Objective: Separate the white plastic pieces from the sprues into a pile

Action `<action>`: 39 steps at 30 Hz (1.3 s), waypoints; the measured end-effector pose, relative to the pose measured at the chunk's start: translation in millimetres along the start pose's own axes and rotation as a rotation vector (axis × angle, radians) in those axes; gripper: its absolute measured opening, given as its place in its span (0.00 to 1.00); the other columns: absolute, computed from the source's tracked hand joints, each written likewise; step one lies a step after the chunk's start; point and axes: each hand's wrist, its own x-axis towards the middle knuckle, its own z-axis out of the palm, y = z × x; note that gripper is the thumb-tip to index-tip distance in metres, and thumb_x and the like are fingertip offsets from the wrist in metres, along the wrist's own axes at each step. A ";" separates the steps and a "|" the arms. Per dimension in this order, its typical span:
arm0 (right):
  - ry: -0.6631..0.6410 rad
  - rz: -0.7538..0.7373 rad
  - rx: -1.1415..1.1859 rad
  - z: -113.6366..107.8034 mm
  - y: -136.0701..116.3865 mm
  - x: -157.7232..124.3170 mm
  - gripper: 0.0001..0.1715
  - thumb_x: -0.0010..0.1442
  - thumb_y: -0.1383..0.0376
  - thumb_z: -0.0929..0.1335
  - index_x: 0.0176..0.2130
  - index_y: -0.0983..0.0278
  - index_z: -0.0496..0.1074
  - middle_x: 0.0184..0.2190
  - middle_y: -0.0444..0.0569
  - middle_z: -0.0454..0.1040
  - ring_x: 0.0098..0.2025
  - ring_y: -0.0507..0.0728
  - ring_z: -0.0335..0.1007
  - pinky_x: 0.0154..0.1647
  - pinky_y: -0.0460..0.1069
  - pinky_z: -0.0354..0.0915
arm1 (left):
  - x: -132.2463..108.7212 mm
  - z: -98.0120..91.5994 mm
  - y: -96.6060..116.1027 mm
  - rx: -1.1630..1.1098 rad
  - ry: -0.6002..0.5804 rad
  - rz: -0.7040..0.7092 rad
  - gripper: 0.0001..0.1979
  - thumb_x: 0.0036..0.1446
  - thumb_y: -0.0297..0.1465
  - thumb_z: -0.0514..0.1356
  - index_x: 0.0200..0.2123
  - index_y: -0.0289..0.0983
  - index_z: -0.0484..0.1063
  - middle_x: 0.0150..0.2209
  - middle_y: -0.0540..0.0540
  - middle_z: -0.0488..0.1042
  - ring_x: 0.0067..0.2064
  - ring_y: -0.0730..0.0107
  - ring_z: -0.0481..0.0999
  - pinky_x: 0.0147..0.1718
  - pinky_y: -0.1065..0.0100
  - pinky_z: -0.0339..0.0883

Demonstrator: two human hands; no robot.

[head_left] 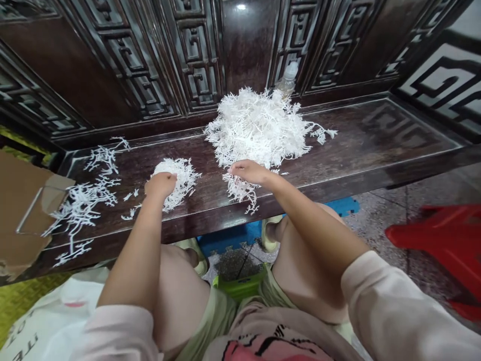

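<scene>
Cardboard (22, 210) is sticking in at the far left, lying by the end of a dark wooden bench (361, 140). Just beside it, thin white sprigs (84, 205) are lying spread out on the bench, all loose and branchy. Next, the person's left hand (161, 184) is pressing down on top of a small white pile (182, 183). The fingers are curled down and hiding in the pile, so nobody can tell if that hand is gripping anything.

Below the bench, a green plastic tub (240, 288) is sitting between the person's knees, with a blue plastic stool (229, 238) showing behind it. Moving right, the person's right hand (250, 172) is resting at the front edge of a big white pile (259, 128). That hand is half open, with its fingers lying over some hanging sprigs, but I cannot tell if it is pinching them. A clear plastic bottle (288, 77) is standing behind the big pile, against a carved wooden panel (330, 50). Far off to the right, a red plastic stool (439, 240) is standing on the floor.
</scene>
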 end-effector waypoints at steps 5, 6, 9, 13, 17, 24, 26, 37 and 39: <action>-0.079 0.039 0.049 13.5 -5.1 -1.4 0.20 0.47 0.51 0.63 0.22 0.66 0.63 0.22 0.43 0.63 0.27 0.49 0.56 0.32 0.47 0.53 | 13.8 18.3 -27.9 0.109 0.153 -0.209 0.16 0.37 0.37 0.59 0.10 0.36 0.56 0.11 0.53 0.49 0.44 0.54 0.65 0.39 0.59 0.46; -0.092 0.040 0.049 13.5 -4.5 -2.5 0.20 0.47 0.51 0.63 0.22 0.66 0.63 0.23 0.44 0.63 0.27 0.50 0.57 0.32 0.47 0.54 | 14.7 19.0 -28.8 0.095 0.168 -0.206 0.17 0.38 0.37 0.58 0.11 0.36 0.54 0.10 0.53 0.47 0.45 0.54 0.65 0.39 0.59 0.45; -0.092 0.034 0.025 13.2 -2.9 -4.8 0.20 0.48 0.51 0.62 0.24 0.67 0.65 0.25 0.44 0.65 0.29 0.50 0.58 0.34 0.47 0.54 | 13.7 18.9 -20.1 0.006 0.283 -0.130 0.17 0.42 0.35 0.56 0.13 0.37 0.49 0.11 0.53 0.50 0.49 0.55 0.63 0.39 0.59 0.44; -0.072 0.011 -0.005 16.7 -3.6 -2.9 0.19 0.49 0.52 0.62 0.25 0.67 0.64 0.23 0.43 0.64 0.27 0.50 0.58 0.32 0.47 0.54 | -3.8 22.6 17.6 -0.032 0.217 -0.024 0.13 0.43 0.40 0.56 0.19 0.38 0.58 0.20 0.48 0.67 0.44 0.55 0.67 0.40 0.60 0.50; -0.044 0.022 -0.067 22.3 -3.1 2.0 0.16 0.51 0.55 0.60 0.25 0.66 0.64 0.22 0.43 0.63 0.26 0.49 0.56 0.30 0.45 0.53 | -34.7 35.3 60.2 -0.166 -0.315 0.245 0.22 0.51 0.49 0.45 0.28 0.38 0.67 0.28 0.47 0.70 0.33 0.64 0.69 0.33 0.66 0.57; 0.030 -0.022 -0.090 23.0 -6.8 0.7 0.13 0.52 0.61 0.59 0.24 0.67 0.65 0.22 0.43 0.62 0.27 0.49 0.56 0.31 0.45 0.53 | -61.0 49.6 85.5 -0.131 -0.370 0.417 0.19 0.53 0.44 0.46 0.22 0.36 0.63 0.23 0.51 0.66 0.28 0.70 0.64 0.28 0.70 0.55; 0.093 -0.001 -0.070 24.8 -9.1 -0.4 0.12 0.51 0.63 0.59 0.23 0.67 0.65 0.22 0.43 0.62 0.28 0.49 0.56 0.31 0.45 0.54 | -60.7 52.0 87.1 -0.111 -0.311 0.430 0.17 0.53 0.41 0.47 0.21 0.36 0.63 0.22 0.51 0.65 0.27 0.70 0.63 0.28 0.70 0.54; 0.623 0.285 -0.062 3.1 4.0 8.6 0.09 0.48 0.72 0.60 0.20 0.68 0.65 0.28 0.49 0.66 0.31 0.51 0.61 0.36 0.48 0.57 | -87.3 47.8 109.5 -0.157 -0.149 0.689 0.16 0.55 0.34 0.46 0.16 0.36 0.55 0.21 0.49 0.61 0.26 0.72 0.62 0.28 0.71 0.55; 0.557 0.289 -0.010 -13.0 8.5 7.3 0.10 0.51 0.67 0.61 0.22 0.68 0.67 0.28 0.49 0.68 0.30 0.51 0.62 0.34 0.48 0.58 | -83.8 39.9 106.9 -0.133 -0.074 0.624 0.17 0.55 0.36 0.46 0.17 0.36 0.57 0.21 0.49 0.62 0.26 0.72 0.62 0.28 0.71 0.55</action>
